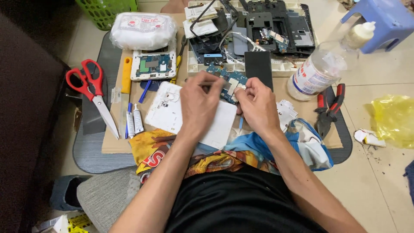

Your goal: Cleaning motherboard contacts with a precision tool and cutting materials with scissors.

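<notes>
Over cardboard mat | both hands [228,103] clamped on blue circuit board [230,82] | white wrapped package [142,30] far-left

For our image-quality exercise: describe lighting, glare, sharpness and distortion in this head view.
Head view: soft, even light with faint shadows; mild glare on the bottle; left hand, right hand and circuit board are fairly sharp; wide-lens bending shows toward the edges, near the stool.
</notes>
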